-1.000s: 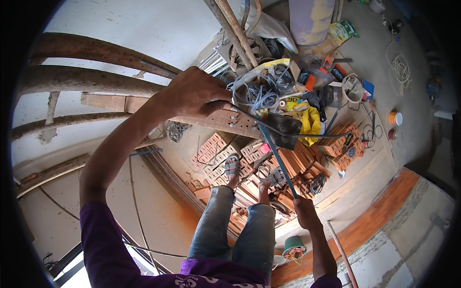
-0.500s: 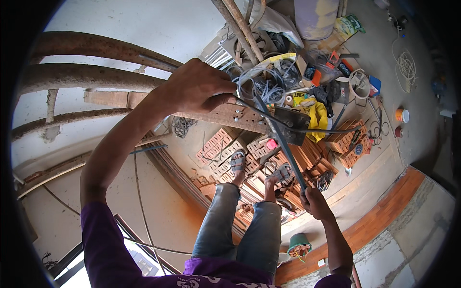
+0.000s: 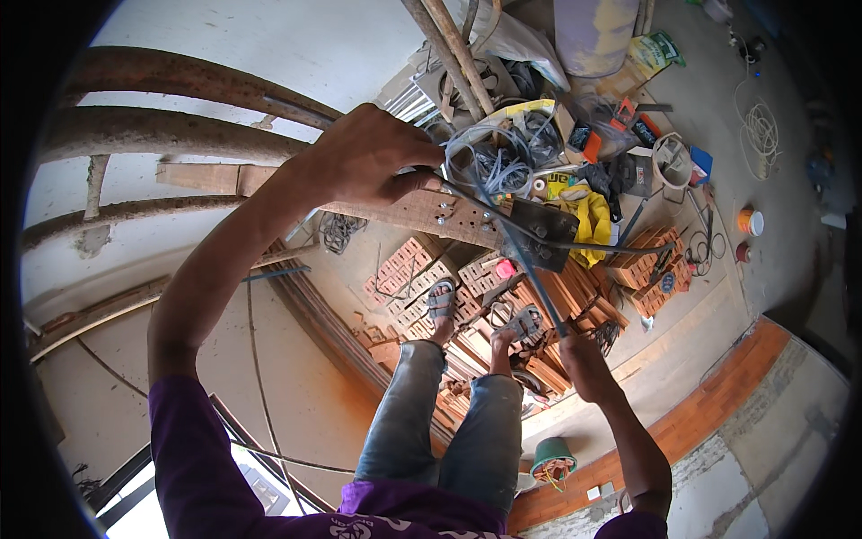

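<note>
My left hand (image 3: 373, 157) is closed around a thin dark metal rod (image 3: 467, 195), which runs past a wooden board (image 3: 382, 212) set with bolts. At the board's right end the rod crosses a dark metal plate (image 3: 549, 225), bends slightly and reaches on to the right. My right hand (image 3: 588, 366) grips the near end of a long blue-grey metal bar (image 3: 536, 283). The bar slants up and left across the rod beside the plate; its far part is blurred by motion.
Stacked bricks (image 3: 417, 269) lie below the board, around my sandalled feet (image 3: 442, 301). Coiled clear hose (image 3: 494, 153), a yellow bag (image 3: 590, 220) and a white bucket (image 3: 672, 160) crowd the far side. Wooden poles (image 3: 458, 63) lean there. A green bucket (image 3: 552, 456) stands nearby right.
My right hand has moved slightly up and away from me with the bar, whose far part has shifted a little left. My left hand stays nearly still on the rod.
</note>
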A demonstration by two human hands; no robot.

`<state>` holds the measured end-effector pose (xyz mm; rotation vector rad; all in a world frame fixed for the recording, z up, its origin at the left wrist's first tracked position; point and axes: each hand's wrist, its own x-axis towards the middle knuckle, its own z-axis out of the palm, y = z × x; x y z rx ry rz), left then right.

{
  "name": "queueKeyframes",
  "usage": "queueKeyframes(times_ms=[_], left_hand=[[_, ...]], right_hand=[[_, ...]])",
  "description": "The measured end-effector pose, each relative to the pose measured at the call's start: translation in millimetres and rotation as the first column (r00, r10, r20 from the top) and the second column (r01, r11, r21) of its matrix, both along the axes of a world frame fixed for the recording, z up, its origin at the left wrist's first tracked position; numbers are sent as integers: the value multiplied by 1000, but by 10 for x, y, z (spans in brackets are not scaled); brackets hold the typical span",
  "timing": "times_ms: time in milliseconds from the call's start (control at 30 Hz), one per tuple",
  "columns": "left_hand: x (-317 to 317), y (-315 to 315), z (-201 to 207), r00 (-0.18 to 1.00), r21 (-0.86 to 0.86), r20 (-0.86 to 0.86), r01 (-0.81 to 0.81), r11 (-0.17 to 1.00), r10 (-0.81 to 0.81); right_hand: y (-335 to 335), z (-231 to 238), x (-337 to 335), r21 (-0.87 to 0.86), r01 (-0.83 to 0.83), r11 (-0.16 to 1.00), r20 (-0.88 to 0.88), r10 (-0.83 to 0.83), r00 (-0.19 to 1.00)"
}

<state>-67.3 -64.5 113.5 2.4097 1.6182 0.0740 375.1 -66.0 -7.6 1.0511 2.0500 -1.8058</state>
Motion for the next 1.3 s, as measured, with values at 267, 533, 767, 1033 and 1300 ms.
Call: queueKeyframes(times_ms=[267, 533, 767, 1033, 1300], left_hand=[[-304, 35, -723, 987, -40, 150, 63, 997, -56], [-186, -67, -590, 998, -52, -7, 66, 996, -67], [-247, -114, -754, 995, 19, -7, 100, 995, -100], [-241, -147, -667, 995, 52, 38, 89, 995, -91], [-294, -90, -818, 995, 3, 47, 82, 997, -83]], right_hand=[[138, 318, -68, 74, 48, 996, -28, -46, 999], [-228, 515, -8, 258, 122, 958, 116, -156, 981], [-278, 224, 103, 277, 131, 952, 106, -166, 980], [-580, 258, -87, 397, 227, 889, 166, -313, 935], [-1503, 175, 842, 191, 318, 929, 194, -353, 915]])
